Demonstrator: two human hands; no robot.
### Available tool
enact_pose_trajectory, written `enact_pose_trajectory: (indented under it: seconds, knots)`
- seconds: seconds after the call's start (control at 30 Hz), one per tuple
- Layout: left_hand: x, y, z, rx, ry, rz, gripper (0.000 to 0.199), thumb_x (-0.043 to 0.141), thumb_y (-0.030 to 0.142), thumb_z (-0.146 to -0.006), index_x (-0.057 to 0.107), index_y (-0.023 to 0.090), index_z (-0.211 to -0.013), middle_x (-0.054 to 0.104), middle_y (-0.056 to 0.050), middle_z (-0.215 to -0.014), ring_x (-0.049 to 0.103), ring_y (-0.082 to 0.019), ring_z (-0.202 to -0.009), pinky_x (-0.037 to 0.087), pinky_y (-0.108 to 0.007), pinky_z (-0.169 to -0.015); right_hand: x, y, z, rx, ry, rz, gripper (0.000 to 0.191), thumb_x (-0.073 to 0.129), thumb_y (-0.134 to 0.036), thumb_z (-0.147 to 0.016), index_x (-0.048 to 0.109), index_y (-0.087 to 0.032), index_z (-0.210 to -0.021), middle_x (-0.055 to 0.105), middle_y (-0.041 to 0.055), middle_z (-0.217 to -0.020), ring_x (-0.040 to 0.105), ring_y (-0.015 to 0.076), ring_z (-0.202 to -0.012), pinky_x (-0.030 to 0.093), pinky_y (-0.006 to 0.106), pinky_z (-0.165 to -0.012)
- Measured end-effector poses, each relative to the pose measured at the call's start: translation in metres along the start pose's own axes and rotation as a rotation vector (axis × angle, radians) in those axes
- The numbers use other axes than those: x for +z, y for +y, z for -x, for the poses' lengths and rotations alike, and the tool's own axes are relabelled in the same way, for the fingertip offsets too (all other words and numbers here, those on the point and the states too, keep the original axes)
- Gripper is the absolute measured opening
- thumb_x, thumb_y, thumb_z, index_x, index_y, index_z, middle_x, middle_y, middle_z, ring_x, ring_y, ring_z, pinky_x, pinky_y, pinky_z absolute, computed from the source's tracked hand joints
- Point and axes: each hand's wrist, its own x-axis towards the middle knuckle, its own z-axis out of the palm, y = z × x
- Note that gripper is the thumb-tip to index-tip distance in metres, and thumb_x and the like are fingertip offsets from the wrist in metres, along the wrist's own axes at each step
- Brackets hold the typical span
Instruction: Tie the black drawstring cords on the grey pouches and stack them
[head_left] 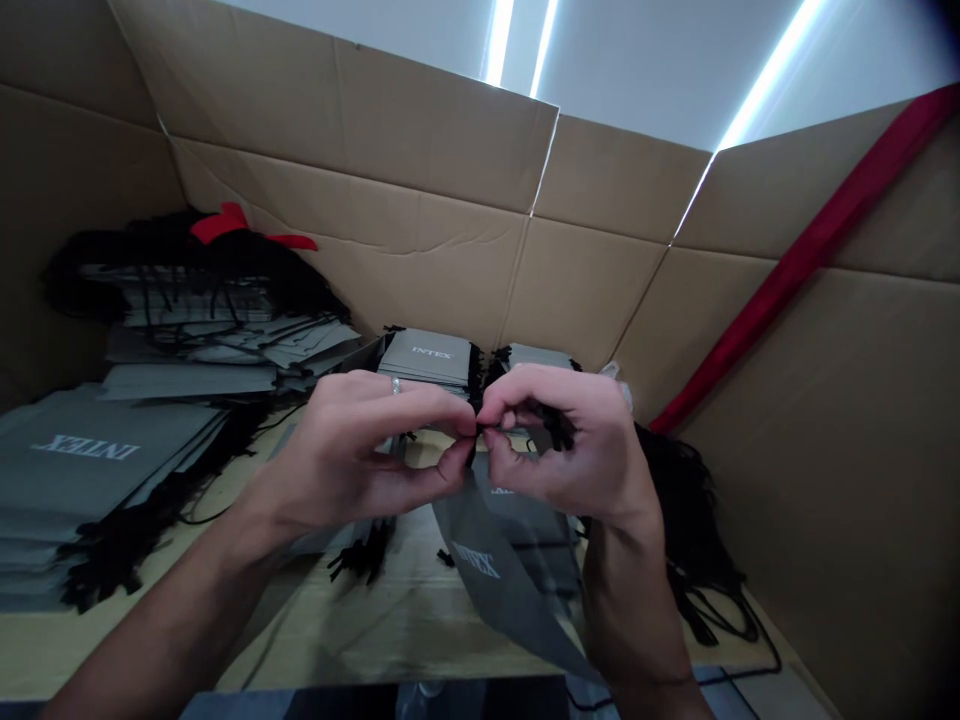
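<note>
Both hands meet in the middle of the view with fingertips almost touching. My left hand [390, 440], with a ring on one finger, pinches a thin black cord between thumb and forefinger. My right hand [562, 440] pinches the same cord from the other side, and a black tuft shows inside its curled fingers. From the pinch hangs a grey flat piece [495, 570] printed INTEX, tilted and bent. The exact spot where the cord joins it is hidden by the fingertips. More grey pieces lie beneath and behind the hands.
Grey INTEX pieces with black cord ends form a stack [90, 470] at left, with a taller pile [202, 340] behind. Another stack [427, 360] stands at the back. Black cords [682, 500] are heaped at right. Cardboard walls [420, 200] surround the table [390, 620]; a red strap [795, 270] crosses one.
</note>
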Motion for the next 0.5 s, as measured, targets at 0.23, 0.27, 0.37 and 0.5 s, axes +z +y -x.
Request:
enact_pose_trajectory:
  seconds: [0.23, 0.27, 0.37, 0.5]
  knots:
    - [-0.0024, -0.0025, -0.0008, -0.046, -0.003, 0.047, 0.023, 0.084, 0.016, -0.086, 0.073, 0.029, -0.102, 0.079, 0.007, -0.078, 0.068, -0.010, -0.057, 0.054, -0.026, -0.060, -0.0029, -0.0025, 0.0009, 0.058, -0.008, -0.036, 0.024, 0.071, -0.001, -0.074, 0.075, -0.019, -0.089, 0.071, -0.0041, -0.078, 0.060, 0.0087, -0.065, 0.048, 0.022, -0.061]
    - [-0.0025, -0.0024, -0.0010, -0.027, -0.004, 0.015, 0.023, 0.084, 0.016, -0.087, 0.073, 0.029, -0.104, 0.080, 0.007, -0.079, 0.068, -0.010, -0.058, 0.053, -0.026, -0.059, -0.0044, -0.0021, 0.0013, 0.048, -0.021, -0.012, 0.024, 0.071, -0.002, -0.075, 0.075, -0.019, -0.091, 0.072, -0.0035, -0.080, 0.061, 0.0095, -0.067, 0.049, 0.023, -0.063]
    - [-0.0022, -0.0008, -0.0012, 0.038, -0.037, -0.009, 0.025, 0.082, 0.014, -0.092, 0.072, 0.026, -0.111, 0.082, 0.004, -0.085, 0.074, -0.011, -0.065, 0.054, -0.025, -0.060, -0.0067, -0.0003, 0.0021, 0.009, -0.041, 0.032, 0.022, 0.072, -0.003, -0.078, 0.075, -0.020, -0.093, 0.075, -0.0020, -0.085, 0.064, 0.0112, -0.071, 0.051, 0.025, -0.067]
    - [-0.0016, 0.0023, 0.0008, 0.013, -0.017, 0.007, 0.027, 0.082, 0.013, -0.091, 0.072, 0.029, -0.111, 0.083, 0.003, -0.087, 0.079, -0.015, -0.070, 0.059, -0.027, -0.064, -0.0018, -0.0003, 0.0013, 0.037, 0.004, 0.009, 0.021, 0.071, -0.004, -0.076, 0.074, -0.021, -0.089, 0.072, -0.0034, -0.079, 0.062, 0.0108, -0.067, 0.051, 0.025, -0.064]
